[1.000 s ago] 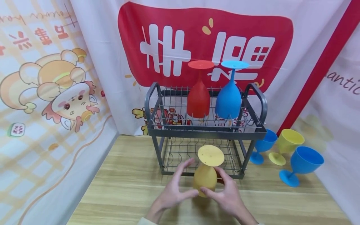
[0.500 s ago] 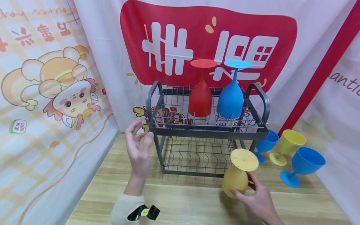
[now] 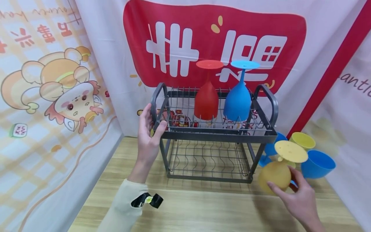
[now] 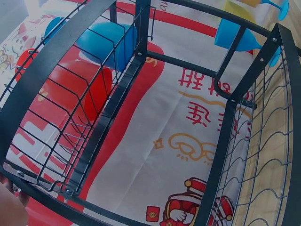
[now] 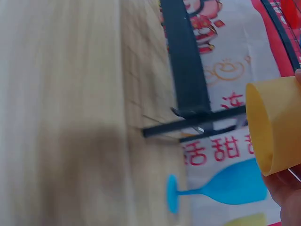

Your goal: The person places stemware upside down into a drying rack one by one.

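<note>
My right hand (image 3: 301, 196) holds a yellow plastic goblet (image 3: 273, 178) by its bowl, upside down with the round foot on top, to the right of a dark two-tier dish rack (image 3: 214, 138). In the right wrist view the open mouth of this goblet (image 5: 282, 125) shows at the right edge. My left hand (image 3: 149, 138) grips the rack's upper left end, thumb over the front corner and fingers outside the handle. A red goblet (image 3: 206, 103) and a blue goblet (image 3: 237, 103) stand upside down on the upper tier.
Right of the rack stand upright goblets: a blue one (image 3: 317, 164) in front, a yellow one (image 3: 302, 140) and another blue one (image 3: 271, 149) behind, partly hidden by the held goblet. Printed cloth (image 3: 113, 64) hangs at the back and sides of the wooden table (image 3: 197, 206).
My right hand has carried the yellow goblet from in front of the rack to the right, off the table. My left hand has left that goblet and moved up-left to the rack's end.
</note>
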Available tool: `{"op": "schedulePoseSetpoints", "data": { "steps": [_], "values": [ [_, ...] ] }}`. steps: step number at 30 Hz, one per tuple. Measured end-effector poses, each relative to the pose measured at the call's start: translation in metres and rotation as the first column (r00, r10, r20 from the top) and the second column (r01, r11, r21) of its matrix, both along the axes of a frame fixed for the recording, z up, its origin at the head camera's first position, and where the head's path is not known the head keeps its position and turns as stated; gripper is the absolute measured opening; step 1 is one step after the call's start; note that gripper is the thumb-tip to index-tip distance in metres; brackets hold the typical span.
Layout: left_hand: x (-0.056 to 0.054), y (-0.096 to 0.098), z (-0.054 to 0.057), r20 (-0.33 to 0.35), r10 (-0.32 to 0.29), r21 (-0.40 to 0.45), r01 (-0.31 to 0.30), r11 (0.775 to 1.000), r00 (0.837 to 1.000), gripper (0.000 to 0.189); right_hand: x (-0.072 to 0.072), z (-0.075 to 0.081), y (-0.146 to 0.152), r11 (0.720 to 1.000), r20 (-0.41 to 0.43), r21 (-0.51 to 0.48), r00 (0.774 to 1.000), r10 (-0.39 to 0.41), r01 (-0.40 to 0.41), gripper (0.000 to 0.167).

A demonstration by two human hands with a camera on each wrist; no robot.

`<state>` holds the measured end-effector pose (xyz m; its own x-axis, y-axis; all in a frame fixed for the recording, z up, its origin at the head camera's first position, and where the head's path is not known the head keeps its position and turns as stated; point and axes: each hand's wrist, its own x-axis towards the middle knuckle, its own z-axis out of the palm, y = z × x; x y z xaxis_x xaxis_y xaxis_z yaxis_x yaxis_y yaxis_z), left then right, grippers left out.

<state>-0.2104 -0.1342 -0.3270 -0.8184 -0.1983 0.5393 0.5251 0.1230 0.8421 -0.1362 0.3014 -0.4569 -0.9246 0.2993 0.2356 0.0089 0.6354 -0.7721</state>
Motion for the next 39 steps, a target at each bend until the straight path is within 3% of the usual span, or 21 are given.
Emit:
{"op": "schedulePoseSetpoints", "data": {
  "steps": [4, 11, 26, 31, 39],
  "values": [
    [-0.003, 0.000, 0.000, -0.016, -0.026, 0.000, 0.026, 1.000, 1.000, 0.070, -0.005, 0.021, 0.011, 0.999, -0.089, 0.015, 0.996, -0.030, 0.032, 0.082],
    [-0.008, 0.004, -0.006, -0.081, -0.047, 0.018, 0.048, 0.999, 0.996, 0.069, -0.014, 0.077, 0.022, 0.998, -0.232, 0.043, 0.972, -0.030, 0.041, 0.076],
    [-0.008, 0.009, -0.008, -0.098, -0.023, 0.032, 0.026, 0.999, 0.995, 0.067, -0.025, 0.185, 0.012, 0.990, -0.358, 0.140, 0.932, 0.058, -0.008, 0.075],
    [-0.008, 0.010, -0.008, -0.094, -0.023, 0.039, 0.026, 0.999, 0.995, 0.067, -0.033, 0.204, -0.006, 0.983, -0.374, 0.171, 0.919, 0.125, -0.064, 0.076],
    [-0.006, 0.011, -0.009, -0.084, -0.020, 0.039, 0.023, 0.999, 0.996, 0.067, -0.046, 0.216, -0.048, 0.962, -0.363, 0.161, 0.894, 0.265, -0.220, 0.072]
  ]
}}
